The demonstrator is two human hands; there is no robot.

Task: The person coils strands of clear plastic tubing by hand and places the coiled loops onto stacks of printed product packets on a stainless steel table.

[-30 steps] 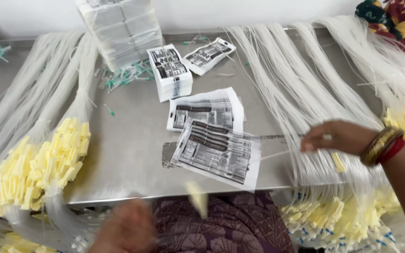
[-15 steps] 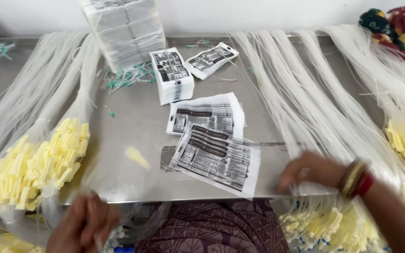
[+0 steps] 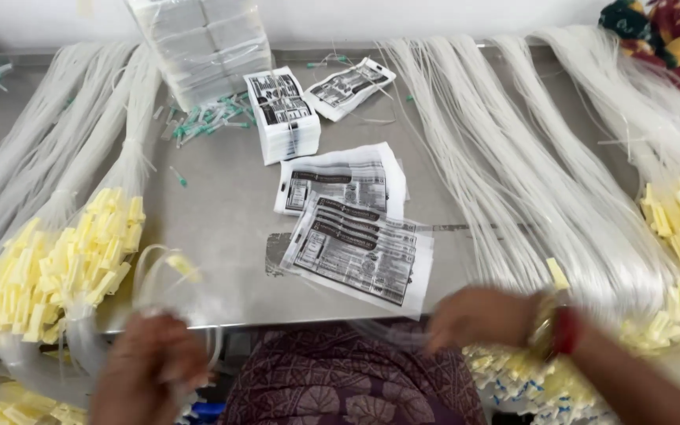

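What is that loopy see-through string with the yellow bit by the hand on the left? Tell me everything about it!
It is a thin clear plastic tube, bent into loose loops that stand up over the near edge of the grey table. A small pale yellow cap sits on one end. The left hand holds the loops from below, blurred. More tubes with yellow ends lie bundled just beside it.

a grey metal worktop [image 3: 222, 236] carries bundles of thin white tubing with yellow ends [image 3: 80, 252], flat printed paper pouches [image 3: 360, 252], a stack of printed packets [image 3: 281, 114] and scattered small green caps [image 3: 206, 122].
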